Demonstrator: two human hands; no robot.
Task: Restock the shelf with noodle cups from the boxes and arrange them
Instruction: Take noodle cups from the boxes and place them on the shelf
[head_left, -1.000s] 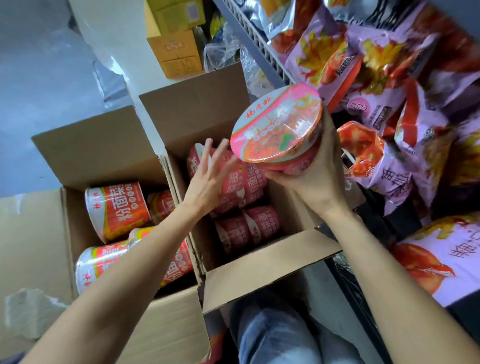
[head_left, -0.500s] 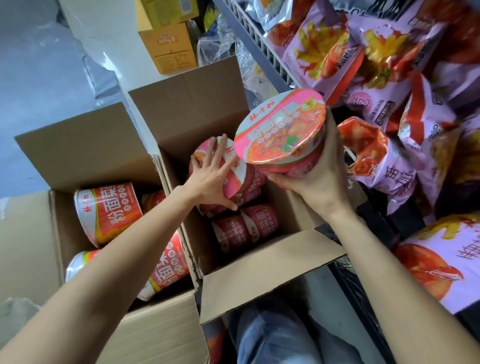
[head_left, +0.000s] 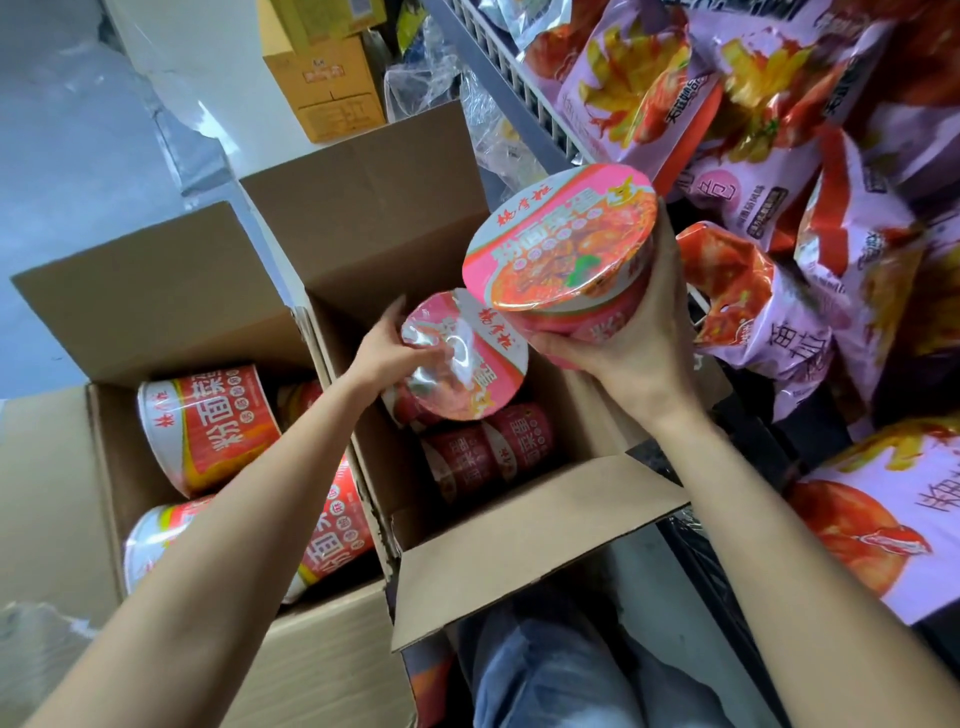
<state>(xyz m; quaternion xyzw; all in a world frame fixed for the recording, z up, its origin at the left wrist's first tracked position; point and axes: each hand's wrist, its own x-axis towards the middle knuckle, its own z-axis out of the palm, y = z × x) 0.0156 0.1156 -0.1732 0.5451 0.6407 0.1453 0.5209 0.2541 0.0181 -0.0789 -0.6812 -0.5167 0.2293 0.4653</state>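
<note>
My right hand grips a pink noodle cup above the open box, lid tilted up toward me. My left hand holds a second cup in the box, lid up too.

Orange noodle cup — "粉面菜"; pink noodle cup lid — "粉面菜蛋".

Both arms outstretched, left grip and right grip curled.

Grey concrete floor, white wall base, yellow cartons stacked against it, under soft daylight.
</note>
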